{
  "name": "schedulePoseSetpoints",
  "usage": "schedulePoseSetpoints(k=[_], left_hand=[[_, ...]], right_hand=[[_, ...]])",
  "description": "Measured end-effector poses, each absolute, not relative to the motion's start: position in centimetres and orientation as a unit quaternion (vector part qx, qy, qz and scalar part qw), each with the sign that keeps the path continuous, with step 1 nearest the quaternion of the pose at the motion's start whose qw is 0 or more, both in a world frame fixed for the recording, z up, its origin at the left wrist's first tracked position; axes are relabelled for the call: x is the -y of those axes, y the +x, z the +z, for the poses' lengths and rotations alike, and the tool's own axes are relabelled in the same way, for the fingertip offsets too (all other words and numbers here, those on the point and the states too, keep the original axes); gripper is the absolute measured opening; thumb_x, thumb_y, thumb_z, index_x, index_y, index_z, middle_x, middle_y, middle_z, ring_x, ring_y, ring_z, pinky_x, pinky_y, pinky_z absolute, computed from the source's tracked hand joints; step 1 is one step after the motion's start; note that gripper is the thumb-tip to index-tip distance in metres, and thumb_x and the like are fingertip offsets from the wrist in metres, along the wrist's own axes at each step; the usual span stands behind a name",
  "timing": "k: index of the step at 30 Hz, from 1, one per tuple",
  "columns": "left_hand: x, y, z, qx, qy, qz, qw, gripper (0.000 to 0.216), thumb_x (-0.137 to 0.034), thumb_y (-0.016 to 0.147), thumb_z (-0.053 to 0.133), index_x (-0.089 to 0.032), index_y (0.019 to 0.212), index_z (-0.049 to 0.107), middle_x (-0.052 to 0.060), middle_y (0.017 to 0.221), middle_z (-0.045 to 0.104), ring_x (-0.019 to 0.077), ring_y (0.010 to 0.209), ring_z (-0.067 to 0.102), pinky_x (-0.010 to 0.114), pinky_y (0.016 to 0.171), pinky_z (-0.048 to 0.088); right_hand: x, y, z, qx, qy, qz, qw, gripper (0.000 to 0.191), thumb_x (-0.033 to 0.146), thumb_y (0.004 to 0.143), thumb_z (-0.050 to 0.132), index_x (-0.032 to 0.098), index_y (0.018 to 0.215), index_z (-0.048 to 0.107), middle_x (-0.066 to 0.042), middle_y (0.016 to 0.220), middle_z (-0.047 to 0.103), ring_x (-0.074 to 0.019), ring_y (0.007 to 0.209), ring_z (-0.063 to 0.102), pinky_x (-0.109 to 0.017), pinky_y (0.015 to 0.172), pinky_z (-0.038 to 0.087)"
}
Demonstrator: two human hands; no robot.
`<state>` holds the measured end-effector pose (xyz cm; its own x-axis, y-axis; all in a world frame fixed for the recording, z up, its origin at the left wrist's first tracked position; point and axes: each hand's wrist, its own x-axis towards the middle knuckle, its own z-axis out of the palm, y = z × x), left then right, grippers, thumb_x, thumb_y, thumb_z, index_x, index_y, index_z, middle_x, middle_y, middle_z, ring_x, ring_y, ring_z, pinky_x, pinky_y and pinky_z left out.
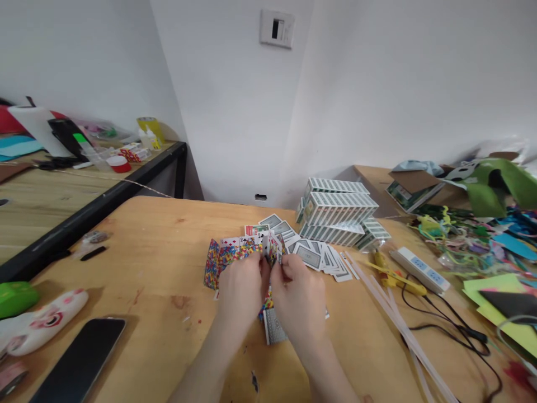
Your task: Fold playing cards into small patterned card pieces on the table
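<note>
My left hand point(244, 286) and my right hand point(300, 292) meet over the table, fingers pinched together around a few upright playing cards point(272, 245). The fingertips are partly hidden behind the hands. Beside my left hand stands a multicoloured speckled piece point(213, 262), with a row of face-up cards point(230, 242) along its top edge. Grey-backed playing cards point(309, 255) lie fanned out beyond my right hand. Another grey-backed card point(274, 327) lies below my hands, partly covered by the right one.
Green-striped card boxes point(342, 208) are stacked at the back. On the right are a yellow glue gun point(398, 279), clear glue sticks point(390, 308), a power strip point(420, 270) and craft scraps. A phone point(79, 361) and a white plush-like case point(54, 324) lie at left.
</note>
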<state>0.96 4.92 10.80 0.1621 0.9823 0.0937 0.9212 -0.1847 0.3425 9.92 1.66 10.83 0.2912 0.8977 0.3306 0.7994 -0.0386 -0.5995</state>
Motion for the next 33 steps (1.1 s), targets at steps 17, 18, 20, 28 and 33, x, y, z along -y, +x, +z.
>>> schedulePoseSetpoints(k=[17, 18, 20, 28, 33], left_hand=[[-6.5, -0.4, 9.9, -0.403, 0.507, 0.45, 0.614, 0.035, -0.042, 0.075, 0.057, -0.014, 0.095, 0.067, 0.007, 0.082, 0.07, 0.0182, 0.066, 0.064, 0.028, 0.06, 0.051], [-6.5, -0.5, 9.9, -0.391, 0.474, 0.449, 0.648, 0.036, -0.042, 0.072, 0.062, -0.014, 0.093, 0.068, 0.007, 0.08, 0.07, 0.0177, 0.063, 0.063, 0.029, 0.059, 0.051], [-6.6, -0.6, 10.0, -0.382, 0.436, 0.439, 0.686, 0.036, -0.04, 0.065, 0.069, -0.013, 0.088, 0.069, 0.008, 0.075, 0.07, 0.0168, 0.059, 0.062, 0.029, 0.058, 0.051], [-6.5, -0.9, 10.5, -0.438, 0.473, 0.445, 0.622, 0.023, -0.034, 0.061, 0.071, -0.013, 0.066, 0.065, 0.001, 0.059, 0.062, 0.0099, 0.051, 0.054, 0.02, 0.047, 0.043], [-6.3, -0.1, 10.2, -0.452, 0.518, 0.482, 0.543, 0.015, -0.028, 0.068, 0.062, -0.014, 0.067, 0.06, -0.003, 0.056, 0.054, 0.0078, 0.05, 0.048, 0.018, 0.046, 0.038]], right_hand=[[-2.6, 14.8, 11.3, 0.465, -0.517, 0.457, 0.554, 0.015, 0.032, 0.073, 0.057, 0.019, 0.071, 0.051, 0.001, 0.055, 0.058, -0.0139, 0.05, 0.054, -0.023, 0.048, 0.042], [-2.5, 14.6, 11.4, 0.464, -0.508, 0.47, 0.554, 0.014, 0.032, 0.073, 0.057, 0.019, 0.07, 0.052, 0.001, 0.056, 0.059, -0.014, 0.05, 0.055, -0.023, 0.048, 0.043], [-2.4, 14.2, 11.6, 0.464, -0.502, 0.476, 0.553, 0.014, 0.031, 0.073, 0.057, 0.019, 0.069, 0.051, 0.0, 0.058, 0.061, -0.0142, 0.051, 0.056, -0.023, 0.047, 0.043], [-2.2, 14.5, 11.3, 0.476, -0.536, 0.465, 0.52, 0.019, 0.031, 0.072, 0.057, 0.018, 0.063, 0.046, 0.001, 0.055, 0.056, -0.0127, 0.049, 0.052, -0.021, 0.042, 0.038], [-2.4, 14.0, 11.3, 0.482, -0.54, 0.458, 0.516, 0.019, 0.031, 0.073, 0.056, 0.018, 0.063, 0.047, 0.001, 0.052, 0.055, -0.0127, 0.046, 0.052, -0.022, 0.042, 0.041]])
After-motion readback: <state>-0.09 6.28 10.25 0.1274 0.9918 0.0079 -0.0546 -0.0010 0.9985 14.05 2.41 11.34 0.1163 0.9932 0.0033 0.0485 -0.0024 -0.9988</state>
